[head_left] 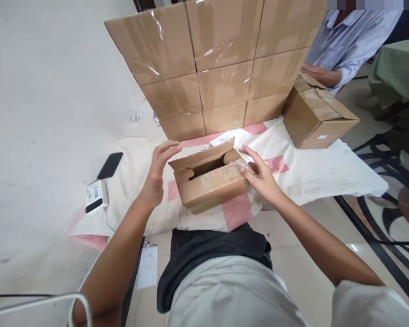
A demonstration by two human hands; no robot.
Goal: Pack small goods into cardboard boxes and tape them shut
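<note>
A small brown cardboard box (213,188) lies on the cloth in front of me, its long flap raised and its top gaping. Printed text shows on its near upper face, and the inside is dark. My left hand (157,175) is held off the box's left end, fingers curved and nothing in them. At the right end, my right hand (259,175) has its thumb near the box corner and its index finger apart from the thumb. A bit of clear film (244,164) shines by that thumb; whether it is held or stuck to the box I cannot tell.
Taped cartons (221,81) form a wall behind the box. At right, another person's hand (318,75) touches a closed carton (322,116). A dark phone (110,165) and a white device (96,196) lie left on the patterned cloth (238,213). Paper (230,137) lies behind the box.
</note>
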